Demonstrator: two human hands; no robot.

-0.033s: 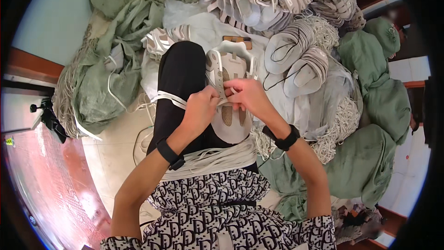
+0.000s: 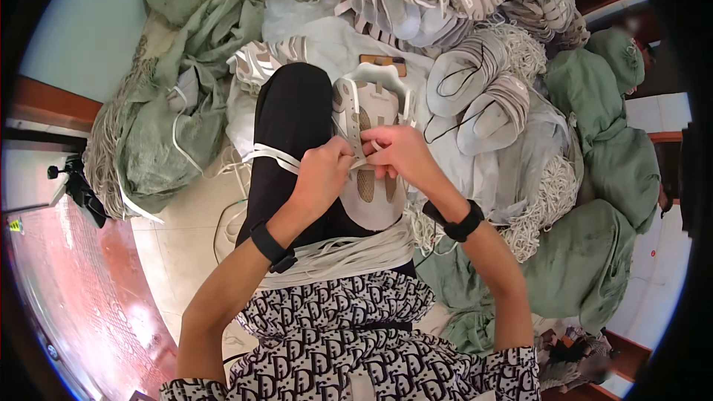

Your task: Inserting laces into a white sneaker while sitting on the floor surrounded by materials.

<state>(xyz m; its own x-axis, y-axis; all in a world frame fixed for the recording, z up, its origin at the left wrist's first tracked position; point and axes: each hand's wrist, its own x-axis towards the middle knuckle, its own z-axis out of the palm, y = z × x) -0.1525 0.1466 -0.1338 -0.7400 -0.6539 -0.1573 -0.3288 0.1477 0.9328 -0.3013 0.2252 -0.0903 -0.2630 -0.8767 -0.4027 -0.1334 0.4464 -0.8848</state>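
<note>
Head view: at frame centre a pale shoe upper (image 2: 369, 178) lies on the lap, long axis running up-frame. Left hand (image 2: 321, 176) and right hand (image 2: 401, 154) meet over its middle, fingers pinched on a white lace (image 2: 358, 134), both equally near.

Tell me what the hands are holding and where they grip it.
Both the left hand and the right hand pinch a flat white lace at the middle of a pale shoe upper resting on the lap.
</note>
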